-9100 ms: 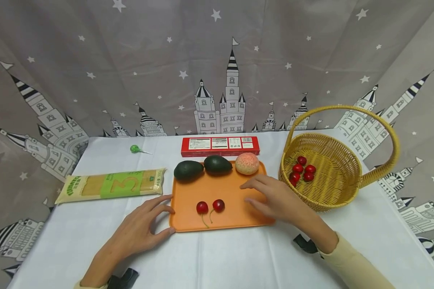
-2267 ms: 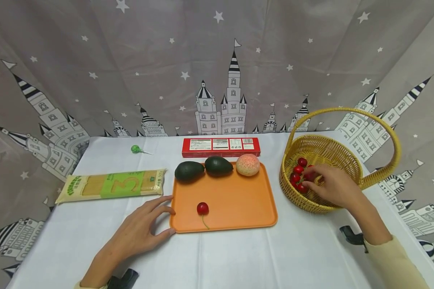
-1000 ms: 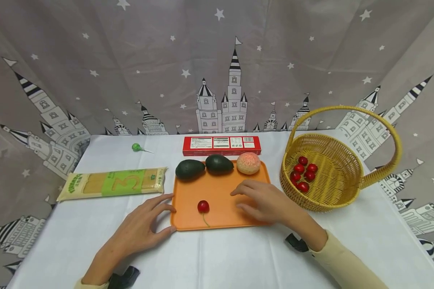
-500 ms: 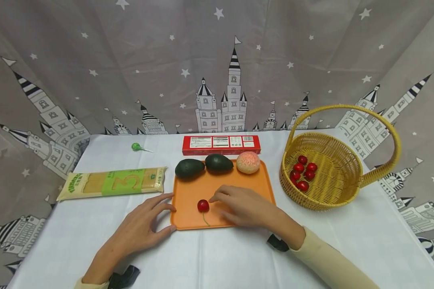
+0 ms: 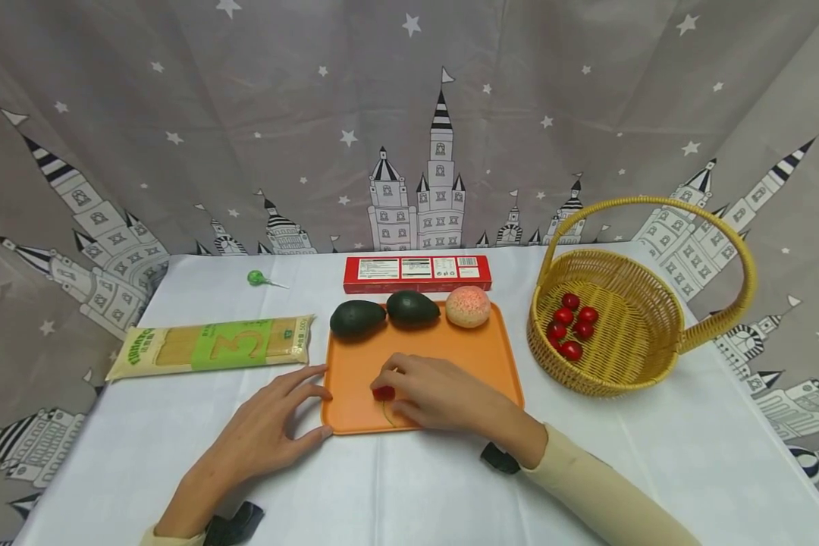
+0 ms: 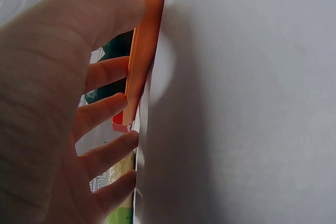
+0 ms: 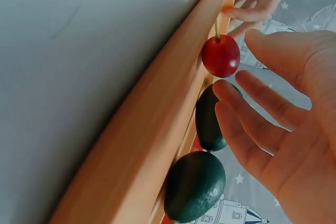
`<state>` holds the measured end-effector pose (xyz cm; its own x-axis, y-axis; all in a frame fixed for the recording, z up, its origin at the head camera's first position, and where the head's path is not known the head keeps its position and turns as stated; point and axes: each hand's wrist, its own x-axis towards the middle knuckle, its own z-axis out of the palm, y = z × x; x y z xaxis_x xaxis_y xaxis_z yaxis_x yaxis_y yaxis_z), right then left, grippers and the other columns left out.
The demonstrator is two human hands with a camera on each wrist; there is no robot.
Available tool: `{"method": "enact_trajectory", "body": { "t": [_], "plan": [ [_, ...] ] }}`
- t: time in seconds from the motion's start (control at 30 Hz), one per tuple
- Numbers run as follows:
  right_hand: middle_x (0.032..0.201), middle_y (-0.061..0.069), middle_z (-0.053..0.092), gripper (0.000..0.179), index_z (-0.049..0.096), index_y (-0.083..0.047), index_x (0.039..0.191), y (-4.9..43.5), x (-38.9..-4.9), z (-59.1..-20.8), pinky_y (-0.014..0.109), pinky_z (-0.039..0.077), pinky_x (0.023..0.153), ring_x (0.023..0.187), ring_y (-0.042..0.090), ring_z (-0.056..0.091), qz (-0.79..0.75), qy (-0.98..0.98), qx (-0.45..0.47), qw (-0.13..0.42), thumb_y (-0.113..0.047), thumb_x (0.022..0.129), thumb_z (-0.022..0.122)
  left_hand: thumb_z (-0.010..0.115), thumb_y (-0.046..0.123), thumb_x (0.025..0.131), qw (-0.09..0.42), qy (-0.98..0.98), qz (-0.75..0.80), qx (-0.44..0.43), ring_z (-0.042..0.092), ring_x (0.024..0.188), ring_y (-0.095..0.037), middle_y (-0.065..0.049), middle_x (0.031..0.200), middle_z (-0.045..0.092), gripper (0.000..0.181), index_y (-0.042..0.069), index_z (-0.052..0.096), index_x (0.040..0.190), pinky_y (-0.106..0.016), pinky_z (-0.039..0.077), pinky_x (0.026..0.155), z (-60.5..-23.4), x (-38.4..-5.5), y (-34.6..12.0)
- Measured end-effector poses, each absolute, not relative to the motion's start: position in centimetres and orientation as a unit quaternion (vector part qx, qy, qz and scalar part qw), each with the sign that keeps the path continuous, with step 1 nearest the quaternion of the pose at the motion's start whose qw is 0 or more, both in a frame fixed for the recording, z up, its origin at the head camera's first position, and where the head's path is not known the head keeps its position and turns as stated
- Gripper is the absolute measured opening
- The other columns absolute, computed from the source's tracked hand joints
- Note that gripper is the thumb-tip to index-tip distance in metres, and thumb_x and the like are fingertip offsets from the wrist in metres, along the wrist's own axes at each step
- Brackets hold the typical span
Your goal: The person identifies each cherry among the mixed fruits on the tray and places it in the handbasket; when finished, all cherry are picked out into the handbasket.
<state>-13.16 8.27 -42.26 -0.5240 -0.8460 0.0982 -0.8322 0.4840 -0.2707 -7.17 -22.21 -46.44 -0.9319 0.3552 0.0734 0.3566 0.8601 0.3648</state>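
Note:
My right hand (image 5: 437, 390) is over the orange tray (image 5: 478, 371), its fingers spread about a red cherry (image 5: 383, 394) with a green stem. In the right wrist view the thumb and fingertips are close beside the cherry (image 7: 220, 56), with a gap at the thumb. My left hand (image 5: 269, 425) rests at the tray's left edge, fingers relaxed, thumb and fingertips against the rim. Two dark green avocados (image 5: 357, 319) and a pinkish, speckled peach-like fruit (image 5: 468, 306) lie along the tray's far edge.
A yellow wicker basket (image 5: 638, 334) with a tall handle stands at right, several cherries (image 5: 571, 350) inside. Behind the tray lies a red box (image 5: 416, 287). A noodle packet (image 5: 211, 347) and a green lollipop (image 5: 255, 277) lie at left.
A second cherry has left the tray, and one more lies in the basket. My right hand has come back from the basket and moved left to the remaining cherry. The left hand stays put.

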Motion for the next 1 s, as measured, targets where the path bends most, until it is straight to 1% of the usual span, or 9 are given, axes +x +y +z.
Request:
{"method": "enact_trajectory", "body": {
  "t": [0.2, 0.53, 0.8, 1.0],
  "plan": [
    [0.124, -0.006, 0.065, 0.03, 0.072, -0.022, 0.131, 7.9, -13.2, -42.6, 0.023, 0.058, 0.09, 0.107, 0.01, 0.063, -0.148, 0.861, -0.485, 0.045, -0.022, 0.102, 0.077, 0.086, 0.047, 0.088, 0.006, -0.963, -0.19, -0.189, 0.054, 0.145, -0.035, -0.003, 0.161, 0.054, 0.038, 0.032, 0.071, 0.12, -0.066, 0.048, 0.114, -46.4, -7.2, -22.3],
    [0.123, -0.005, 0.064, 0.028, 0.072, -0.022, 0.129, 7.6, -12.9, -43.1, 0.021, 0.057, 0.094, 0.105, 0.009, 0.063, -0.152, 0.866, -0.471, 0.073, -0.021, 0.102, 0.078, 0.086, 0.048, 0.088, 0.005, -0.963, -0.193, -0.187, 0.054, 0.145, -0.035, -0.003, 0.161, 0.054, 0.038, 0.033, 0.071, 0.12, -0.065, 0.048, 0.115, -46.5, -7.2, -22.3],
    [0.122, -0.004, 0.064, 0.027, 0.072, -0.021, 0.127, 8.3, -12.9, -43.2, 0.021, 0.057, 0.093, 0.103, 0.01, 0.064, -0.175, 0.865, -0.465, 0.067, -0.021, 0.101, 0.079, 0.087, 0.047, 0.087, 0.006, -0.963, -0.193, -0.185, 0.054, 0.145, -0.035, -0.003, 0.161, 0.054, 0.038, 0.032, 0.072, 0.119, -0.065, 0.047, 0.115, -46.6, -7.1, -22.3],
    [0.12, -0.005, 0.063, 0.025, 0.074, -0.022, 0.123, 9.7, -13.2, -42.7, 0.024, 0.058, 0.091, 0.103, 0.01, 0.065, -0.196, 0.867, -0.457, 0.042, -0.018, 0.099, 0.079, 0.087, 0.046, 0.088, 0.009, -0.963, -0.192, -0.187, 0.054, 0.145, -0.035, -0.003, 0.16, 0.055, 0.037, 0.033, 0.071, 0.118, -0.065, 0.047, 0.115, -46.7, -7.2, -22.3]
  ]
}}
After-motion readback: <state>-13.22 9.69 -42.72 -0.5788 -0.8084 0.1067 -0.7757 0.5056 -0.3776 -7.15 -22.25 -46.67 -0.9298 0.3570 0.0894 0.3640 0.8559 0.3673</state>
